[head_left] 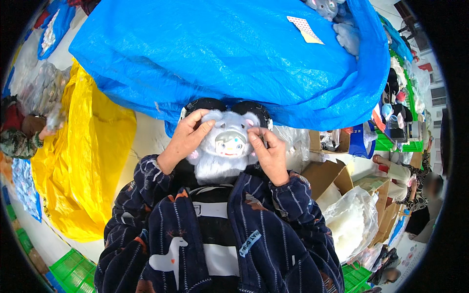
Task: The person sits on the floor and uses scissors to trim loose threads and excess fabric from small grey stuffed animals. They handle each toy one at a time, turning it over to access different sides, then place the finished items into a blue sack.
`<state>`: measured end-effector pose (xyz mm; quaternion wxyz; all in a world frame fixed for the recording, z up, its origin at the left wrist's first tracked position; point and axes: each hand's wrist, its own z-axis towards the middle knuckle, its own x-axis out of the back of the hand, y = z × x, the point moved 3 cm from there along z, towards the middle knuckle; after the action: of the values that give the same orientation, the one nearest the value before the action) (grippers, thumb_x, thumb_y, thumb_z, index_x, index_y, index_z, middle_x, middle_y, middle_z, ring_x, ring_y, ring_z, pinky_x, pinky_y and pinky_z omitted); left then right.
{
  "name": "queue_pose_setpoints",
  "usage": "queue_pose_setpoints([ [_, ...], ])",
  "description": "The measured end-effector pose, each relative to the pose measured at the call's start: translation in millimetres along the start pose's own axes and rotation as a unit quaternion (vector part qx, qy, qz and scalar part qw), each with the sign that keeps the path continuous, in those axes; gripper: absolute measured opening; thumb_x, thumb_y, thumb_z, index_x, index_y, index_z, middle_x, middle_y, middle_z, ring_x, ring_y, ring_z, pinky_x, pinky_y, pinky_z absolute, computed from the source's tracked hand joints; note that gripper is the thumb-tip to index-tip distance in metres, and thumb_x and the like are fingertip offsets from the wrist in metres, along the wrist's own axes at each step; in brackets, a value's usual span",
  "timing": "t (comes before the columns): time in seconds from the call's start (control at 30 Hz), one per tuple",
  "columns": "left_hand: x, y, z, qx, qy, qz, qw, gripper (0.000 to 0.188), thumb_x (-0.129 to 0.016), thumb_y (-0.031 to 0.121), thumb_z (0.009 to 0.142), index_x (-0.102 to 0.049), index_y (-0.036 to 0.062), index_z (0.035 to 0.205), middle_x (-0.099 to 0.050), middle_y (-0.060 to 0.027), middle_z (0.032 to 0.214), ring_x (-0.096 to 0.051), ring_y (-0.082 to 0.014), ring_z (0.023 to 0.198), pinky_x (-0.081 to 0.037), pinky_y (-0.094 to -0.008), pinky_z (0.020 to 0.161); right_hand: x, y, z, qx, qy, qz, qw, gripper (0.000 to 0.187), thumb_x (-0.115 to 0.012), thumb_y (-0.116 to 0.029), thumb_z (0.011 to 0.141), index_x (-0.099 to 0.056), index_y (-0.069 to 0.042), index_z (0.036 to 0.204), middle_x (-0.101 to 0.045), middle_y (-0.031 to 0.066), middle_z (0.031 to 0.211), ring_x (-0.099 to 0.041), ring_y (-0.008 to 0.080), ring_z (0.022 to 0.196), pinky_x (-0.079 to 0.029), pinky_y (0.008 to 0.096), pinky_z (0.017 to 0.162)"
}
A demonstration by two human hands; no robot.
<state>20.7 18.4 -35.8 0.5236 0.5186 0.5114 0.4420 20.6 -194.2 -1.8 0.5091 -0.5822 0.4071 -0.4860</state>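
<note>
At the bottom of the frame the person's own dark striped jacket (229,244) fills the view, both sleeves rising toward the middle. Just above it, at the centre, both hands hold a grey plush toy (225,146) with a pale moulded face and round dark ears. The left hand (185,139) wraps the toy's left side, fingers curled over the fur by the ear and cheek. The right hand (268,151) presses on the other side, its thumb and fingertips pinched at the fur near the right ear. The toy sits between the two hands, touching both, face turned up to the camera.

As a judgement, the work on this toy looks to be in its middle: the face is already seated in the fur and the body looks stuffed, while the fingers seem to be smoothing or tugging the fur round the face. Whether anything is being fastened there cannot be told, since the fingertips cover the spot.

Right of the hands lie open cardboard boxes (325,178) and a clear bag of white stuffing (349,222). At left a yellow sack (83,161) spreads over the floor, with green crates (73,268) at lower left. Beyond the toy, a big blue sack (229,53) fills the upper frame, with more grey plush toys (337,19) showing at its upper right mouth. Another person's hand (46,132) shows at the far left edge.
</note>
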Motion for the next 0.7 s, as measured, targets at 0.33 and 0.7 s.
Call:
queue_pose_setpoints([
  [0.33, -9, 5, -2, 0.161, 0.029, -0.254, 0.953, 0.023, -0.054, 0.022, 0.094, -0.057, 0.0053, 0.109, -0.062, 0.0001, 0.096, -0.058, -0.0059, 0.085, -0.049, -0.0213, 0.071, 4, -19, 8, -0.040, -0.051, -0.028, 0.998, 0.022, -0.066, -0.021, 0.085, -0.062, 0.001, 0.087, -0.058, 0.0035, 0.068, -0.051, 0.0059, 0.064, -0.041, 0.0225, 0.056],
  [0.7, -9, 9, -3, 0.136, 0.045, -0.191, 0.971, 0.023, -0.053, 0.024, 0.095, -0.058, 0.0043, 0.106, -0.059, 0.0030, 0.092, -0.052, -0.0021, 0.081, -0.044, -0.0181, 0.069, 7, -42, 7, 0.170, -0.077, -0.317, 0.930, 0.034, -0.067, -0.018, 0.081, -0.062, -0.007, 0.112, -0.057, 0.0094, 0.081, -0.060, 0.0278, 0.063, -0.048, 0.0361, 0.056],
])
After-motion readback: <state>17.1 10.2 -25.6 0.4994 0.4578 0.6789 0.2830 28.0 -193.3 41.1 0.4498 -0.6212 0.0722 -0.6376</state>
